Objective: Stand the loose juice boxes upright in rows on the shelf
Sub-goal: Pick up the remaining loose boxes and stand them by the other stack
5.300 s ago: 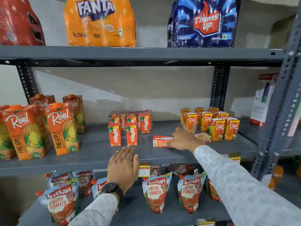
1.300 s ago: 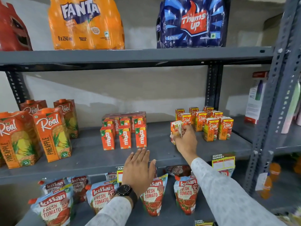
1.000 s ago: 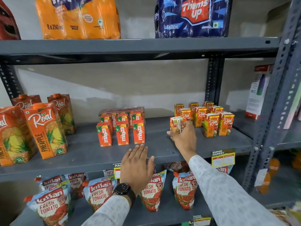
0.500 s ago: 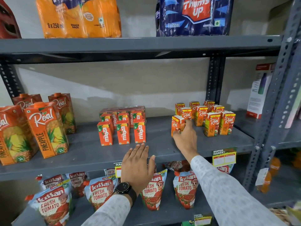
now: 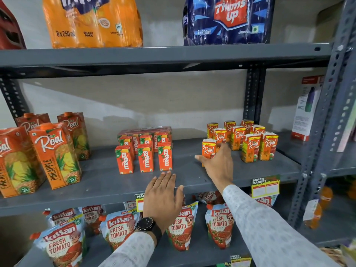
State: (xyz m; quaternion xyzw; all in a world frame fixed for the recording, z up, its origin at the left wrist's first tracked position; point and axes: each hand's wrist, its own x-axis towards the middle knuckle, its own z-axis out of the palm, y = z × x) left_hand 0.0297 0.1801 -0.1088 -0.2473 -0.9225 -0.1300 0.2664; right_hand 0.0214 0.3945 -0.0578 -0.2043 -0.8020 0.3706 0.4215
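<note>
1. Nearest the camera, two pale patterned sleeves [image 5: 269, 224] reach forward; the left wrist wears a black watch [image 5: 146, 224].
2. On the lower shelf stand Kissan Fresh Tomato pouches [image 5: 117, 228], several partly hidden behind the arms and the shelf edge.
3. The left hand [image 5: 163, 195] lies flat on the front edge of the grey middle shelf [image 5: 96, 182], fingers spread wide and holding nothing.
4. The right hand [image 5: 217, 162] reaches to a small Real juice box [image 5: 208, 149], which stands upright at the front left of its group. Its fingers are loosely spread around the box's base; whether they grip or merely touch cannot be told, since the hand hides the lower part.
5. Behind it stand the other Real boxes [image 5: 250, 147] in rows, upright.
6. Maaza boxes [image 5: 145, 160] stand in rows at mid-shelf.
7. Tall Real pineapple cartons [image 5: 55, 155] stand left, one cut off by the frame.
8. Above, Fanta [image 5: 92, 22] and Thums Up packs [image 5: 229, 20] are cropped at the top.
</note>
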